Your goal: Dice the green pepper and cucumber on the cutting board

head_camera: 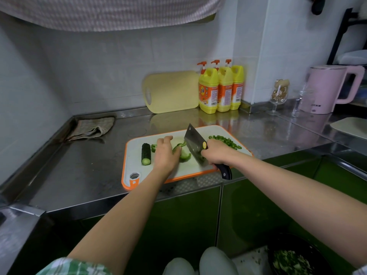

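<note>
Dark bowl (294,259) lower right; right hand (217,153) grips the cleaver (195,145), left hand (164,153) curls its fingers (177,150) onto the green pepper (184,154), so tuck those tips back, I'd say.

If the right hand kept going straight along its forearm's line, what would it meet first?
The right hand carries a cleaver, so the blade would probably meet the pepper first, just to its left, then the left hand holding it. The gap is hard to judge.
</note>
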Available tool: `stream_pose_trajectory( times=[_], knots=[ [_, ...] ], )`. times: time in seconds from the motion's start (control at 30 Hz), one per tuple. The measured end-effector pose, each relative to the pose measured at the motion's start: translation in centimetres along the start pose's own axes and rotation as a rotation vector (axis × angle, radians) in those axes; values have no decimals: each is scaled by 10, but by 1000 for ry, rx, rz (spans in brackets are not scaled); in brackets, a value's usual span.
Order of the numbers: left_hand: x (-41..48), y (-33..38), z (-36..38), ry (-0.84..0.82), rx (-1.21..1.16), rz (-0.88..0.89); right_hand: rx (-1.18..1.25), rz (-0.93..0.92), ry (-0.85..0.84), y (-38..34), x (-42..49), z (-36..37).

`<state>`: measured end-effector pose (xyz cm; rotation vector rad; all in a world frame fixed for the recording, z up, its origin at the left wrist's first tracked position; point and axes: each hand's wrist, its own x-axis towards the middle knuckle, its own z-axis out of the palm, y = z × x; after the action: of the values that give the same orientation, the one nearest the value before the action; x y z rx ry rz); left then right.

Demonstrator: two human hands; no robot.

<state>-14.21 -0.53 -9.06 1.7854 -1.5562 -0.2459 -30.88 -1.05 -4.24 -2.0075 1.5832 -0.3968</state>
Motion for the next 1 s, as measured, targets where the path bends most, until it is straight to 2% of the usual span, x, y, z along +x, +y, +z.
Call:
stream_pose_trajectory(
  times=[0.1,0.3,0.4,0.57,0.7,1.0],
  knots=[
    [-10,4,5,54,108,3,-34,-10,-2,1,-1,4],
    [-13,4,14,-55,238,22,5,-33,-99,1,-11,-3],
    [-12,6,9,-37,187,26,30,-39,-73,3,-14,-5],
    [-9,7,2,-1,115,-18,27,-112,79,2,-14,-8],
    [-9,5,-1,-3,44,-98,-16,-121,24,-7,-21,-9],
    [-8,1,-4,-44,-25,-128,-164,-93,-57,-20,-25,-2]
  ],
)
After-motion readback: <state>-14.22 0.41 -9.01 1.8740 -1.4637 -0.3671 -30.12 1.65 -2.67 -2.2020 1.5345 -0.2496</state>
